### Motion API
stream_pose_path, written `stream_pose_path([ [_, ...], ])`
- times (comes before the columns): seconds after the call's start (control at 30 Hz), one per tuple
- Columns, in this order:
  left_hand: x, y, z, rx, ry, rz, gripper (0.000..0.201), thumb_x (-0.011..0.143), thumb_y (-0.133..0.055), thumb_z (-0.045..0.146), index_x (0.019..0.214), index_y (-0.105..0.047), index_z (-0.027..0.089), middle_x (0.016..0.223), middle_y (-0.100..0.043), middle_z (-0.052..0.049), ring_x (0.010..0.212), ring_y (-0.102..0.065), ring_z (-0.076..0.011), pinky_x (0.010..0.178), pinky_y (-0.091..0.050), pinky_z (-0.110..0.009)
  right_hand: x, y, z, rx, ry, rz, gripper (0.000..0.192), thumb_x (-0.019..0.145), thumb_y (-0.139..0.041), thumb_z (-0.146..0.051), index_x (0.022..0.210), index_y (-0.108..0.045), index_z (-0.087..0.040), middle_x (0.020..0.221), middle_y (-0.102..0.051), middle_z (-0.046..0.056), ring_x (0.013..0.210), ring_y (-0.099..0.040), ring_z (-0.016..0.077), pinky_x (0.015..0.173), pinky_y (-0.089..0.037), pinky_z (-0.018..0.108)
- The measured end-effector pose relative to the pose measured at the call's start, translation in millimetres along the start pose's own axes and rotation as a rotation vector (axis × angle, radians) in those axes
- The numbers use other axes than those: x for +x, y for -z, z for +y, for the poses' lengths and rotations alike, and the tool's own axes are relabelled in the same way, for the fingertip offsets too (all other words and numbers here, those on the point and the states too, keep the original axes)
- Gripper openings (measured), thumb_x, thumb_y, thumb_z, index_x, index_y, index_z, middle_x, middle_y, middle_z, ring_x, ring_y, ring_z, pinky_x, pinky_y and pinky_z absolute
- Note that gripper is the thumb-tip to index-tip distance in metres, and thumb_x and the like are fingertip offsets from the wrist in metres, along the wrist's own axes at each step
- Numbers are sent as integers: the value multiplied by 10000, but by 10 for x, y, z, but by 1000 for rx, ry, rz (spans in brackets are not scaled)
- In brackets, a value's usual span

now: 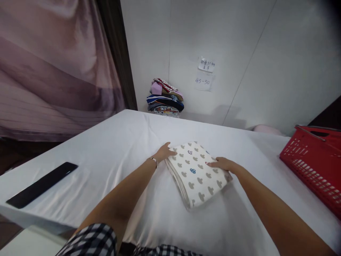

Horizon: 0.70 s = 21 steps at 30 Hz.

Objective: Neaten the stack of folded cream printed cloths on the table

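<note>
Left hand (164,152): fingers lay flat and spread, gripping nothing, pressed on the far-left corner of the folded patterned cloth (196,172); a thin bracelet sat at the wrist. Right hand (222,163): fingers extended and loosely together, palm down on the cloth's right edge, holding nothing; fingertips partly merged with the print and hard to separate.

Folded patterned cloth: cream with grey motifs, layered edges showing at its left side, lying between both hands on the white sheet (112,156).

Beyond the fingers: stack of folded clothes (165,97) against the wall, well apart. Paper notes (205,74) above it, writing too small to read. Right of the right hand: red basket (314,163), cut off by the frame, contents unseen. Left of the left hand: dark flat bar (42,184) near the sheet's edge, with bare sheet between.
</note>
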State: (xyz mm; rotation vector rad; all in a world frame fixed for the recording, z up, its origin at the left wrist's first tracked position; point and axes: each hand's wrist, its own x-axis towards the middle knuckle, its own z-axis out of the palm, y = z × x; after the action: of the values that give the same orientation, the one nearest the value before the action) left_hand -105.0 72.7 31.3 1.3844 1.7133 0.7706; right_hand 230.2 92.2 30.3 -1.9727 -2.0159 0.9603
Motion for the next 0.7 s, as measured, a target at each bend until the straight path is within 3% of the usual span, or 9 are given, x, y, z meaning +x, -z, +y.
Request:
stream_pose_path([
  [0.1,-2,-22,-58,-144,55,61,971,580,-811,385,1380,-302,174,1307,-487,-168,1145,-509,-282,947,-423,-335,-271,-73,73,141,-158,-136,779,553,-663,-709,1047,-651,-107,1081,-641,177,941,-627,302,823,-493,399],
  [0.2,-227,-106,-132,-401,134,94,987,632,-782,400,1408,-215,177,1316,-467,-176,1099,-532,-268,850,-481,-324,-446,-102,76,231,-194,-190,761,576,-653,-705,1060,-647,-119,1058,-653,157,915,-635,287,805,-498,373],
  [0.3,-581,-205,-171,-581,190,56,977,691,-742,396,1418,-139,147,1284,-482,-202,1018,-570,-244,738,-517,-309,-463,-89,27,124,-195,-148,776,582,-633,-719,1075,-636,-120,1077,-643,159,930,-623,301,822,-480,390],
  [0.4,-913,-309,-176,-746,256,-14,1024,653,-779,368,1412,-134,132,1181,-552,-192,938,-592,-230,704,-509,-309,-384,-92,-36,49,-136,-49,694,645,-589,-702,1025,-639,-123,1093,-631,170,955,-607,310,819,-469,394],
  [0.5,-1092,-391,-164,-791,310,-85,872,659,-767,370,1344,-285,128,997,-615,-121,783,-598,-174,631,-466,-262,-316,-127,-73,156,-105,-26,590,722,-540,-653,982,-634,-132,1042,-652,159,924,-622,280,783,-481,356],
  [0.6,-1119,-421,-134,-749,296,-125,605,652,-752,416,1113,-501,116,760,-583,-22,601,-518,-96,501,-336,-199,-315,-157,-76,259,-145,-52,570,719,-577,-615,1015,-607,-129,1024,-662,154,889,-638,261,743,-500,336],
  [0.7,-1098,-419,-88,-766,270,-227,471,641,-740,451,904,-562,103,684,-543,0,536,-447,-69,471,-265,-200,-371,-167,-60,384,-175,-114,604,698,-630,-578,1098,-565,-130,1079,-646,163,889,-647,250,724,-521,323],
])
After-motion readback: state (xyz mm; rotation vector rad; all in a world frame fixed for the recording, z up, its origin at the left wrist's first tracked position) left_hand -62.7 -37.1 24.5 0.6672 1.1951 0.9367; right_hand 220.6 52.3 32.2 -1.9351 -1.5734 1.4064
